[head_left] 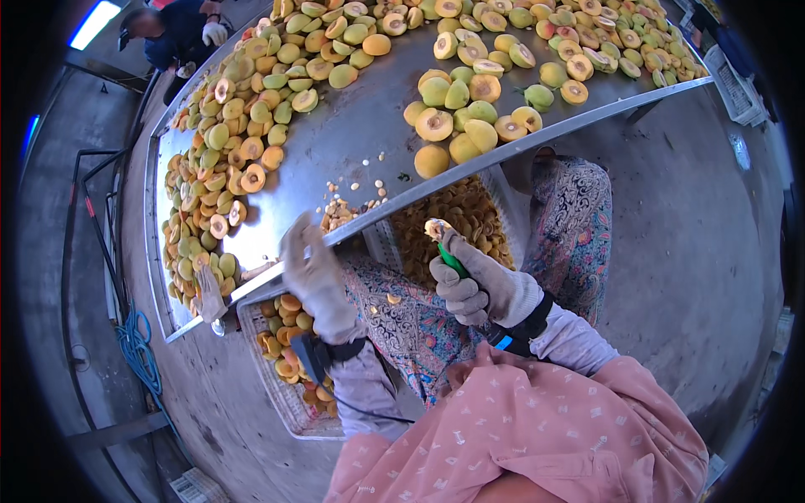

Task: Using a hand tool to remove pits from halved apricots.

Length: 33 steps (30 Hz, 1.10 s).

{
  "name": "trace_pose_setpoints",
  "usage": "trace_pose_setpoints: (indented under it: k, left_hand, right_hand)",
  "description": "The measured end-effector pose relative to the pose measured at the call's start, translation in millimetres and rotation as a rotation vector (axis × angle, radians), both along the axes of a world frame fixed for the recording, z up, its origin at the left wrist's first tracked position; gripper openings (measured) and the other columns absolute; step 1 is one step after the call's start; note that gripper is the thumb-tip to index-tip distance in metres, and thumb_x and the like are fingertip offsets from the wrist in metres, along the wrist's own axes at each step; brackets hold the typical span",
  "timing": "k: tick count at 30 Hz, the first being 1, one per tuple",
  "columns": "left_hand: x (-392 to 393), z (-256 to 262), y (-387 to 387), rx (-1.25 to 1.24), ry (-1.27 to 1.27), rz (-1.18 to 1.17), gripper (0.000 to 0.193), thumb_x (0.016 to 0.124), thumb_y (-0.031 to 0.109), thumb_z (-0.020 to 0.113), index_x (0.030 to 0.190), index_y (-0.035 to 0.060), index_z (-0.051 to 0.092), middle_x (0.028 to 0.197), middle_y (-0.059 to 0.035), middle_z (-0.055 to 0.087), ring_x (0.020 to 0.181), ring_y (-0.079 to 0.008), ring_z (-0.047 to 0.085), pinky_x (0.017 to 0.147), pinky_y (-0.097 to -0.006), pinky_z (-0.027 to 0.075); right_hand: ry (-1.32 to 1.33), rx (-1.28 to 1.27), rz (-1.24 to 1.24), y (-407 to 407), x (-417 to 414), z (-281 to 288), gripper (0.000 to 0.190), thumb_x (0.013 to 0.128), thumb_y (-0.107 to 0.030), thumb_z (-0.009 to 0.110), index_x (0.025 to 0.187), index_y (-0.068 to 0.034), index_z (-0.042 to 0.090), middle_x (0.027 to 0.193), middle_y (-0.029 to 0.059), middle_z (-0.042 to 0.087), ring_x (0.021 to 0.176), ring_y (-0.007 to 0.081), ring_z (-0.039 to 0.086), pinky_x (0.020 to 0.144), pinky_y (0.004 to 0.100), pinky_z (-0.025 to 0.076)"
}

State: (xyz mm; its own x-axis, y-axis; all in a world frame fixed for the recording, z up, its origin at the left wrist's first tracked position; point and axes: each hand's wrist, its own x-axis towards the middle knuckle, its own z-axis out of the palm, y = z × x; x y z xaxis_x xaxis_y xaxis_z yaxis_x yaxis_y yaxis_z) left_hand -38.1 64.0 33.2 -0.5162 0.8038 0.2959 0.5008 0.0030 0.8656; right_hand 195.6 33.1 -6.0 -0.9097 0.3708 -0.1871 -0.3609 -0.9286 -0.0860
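Note:
My right hand (478, 276), in a grey work glove, grips a green-handled tool (451, 259). Wet orange fruit pulp (435, 229) covers its tip, so the blade's shape is hidden. My left hand (314, 270), also gloved and blurred, is at the table's near edge with its fingers raised; I see no fruit in it. Beside it, on the metal table (352, 126), lies a small heap of pit scraps and pale kernels (339, 210). Halved yellow peaches (434, 124) sit cut side up and down beyond my right hand.
A large pile of peach halves (251, 119) lines the table's left and far sides. Below the edge are a crate of peach halves (286, 339) and a crate of orange-brown pieces (468, 220). A loose glove (210, 295) lies at the corner. A person (166, 38) stands far left.

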Motion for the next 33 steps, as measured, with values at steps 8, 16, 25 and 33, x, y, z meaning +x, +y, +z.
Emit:
trace_pose_setpoints:
  k: [8, 16, 25, 33]
  left_hand:
    - [81, -58, 218, -0.298, 1.184, -0.822, 0.061, 0.079, 0.009, 0.069, 0.135, 0.0239, 0.049, 0.136, -0.0064, 0.048, 0.129, -0.0295, 0.043, 0.102, -0.0382, 0.046]
    - [62, -73, 193, -0.374, 0.854, -0.538, 0.037, 0.083, 0.017, 0.071, 0.117, 0.0133, 0.056, 0.110, -0.0098, 0.062, 0.103, -0.0306, 0.060, 0.089, -0.0371, 0.051]
    - [73, 3, 34, -0.178, -0.483, -0.746, 0.052, 0.106, 0.036, 0.022, 0.127, -0.0043, 0.049, 0.113, -0.0143, 0.062, 0.090, -0.0176, 0.063, 0.077, -0.0285, 0.056]
    - [86, 41, -38, -0.037, -0.833, -0.615, 0.054, 0.103, 0.044, 0.027, 0.118, -0.0009, 0.053, 0.110, -0.0135, 0.062, 0.086, -0.0172, 0.062, 0.078, -0.0300, 0.052]
  right_hand:
    - [-0.166, -0.060, -0.121, 11, 33, -16, 0.057, 0.093, -0.069, 0.034, 0.077, -0.016, 0.047, 0.052, -0.0059, 0.036, 0.038, 0.0079, 0.031, 0.035, 0.0253, 0.028]
    - [-0.482, 0.171, -0.142, 23, 17, -25, 0.051, 0.097, -0.062, 0.037, 0.081, -0.014, 0.047, 0.055, -0.0051, 0.039, 0.041, 0.0068, 0.035, 0.037, 0.0232, 0.030]
    - [-0.637, 0.582, -0.319, 4, -12, 25, 0.044, 0.101, -0.046, 0.043, 0.080, -0.009, 0.052, 0.054, -0.0013, 0.047, 0.039, 0.0085, 0.042, 0.036, 0.0242, 0.033]
    - [-0.705, 0.604, -0.341, -34, -28, 69, 0.042, 0.100, -0.048, 0.045, 0.082, -0.010, 0.051, 0.056, -0.0025, 0.046, 0.040, 0.0077, 0.040, 0.036, 0.0249, 0.030]
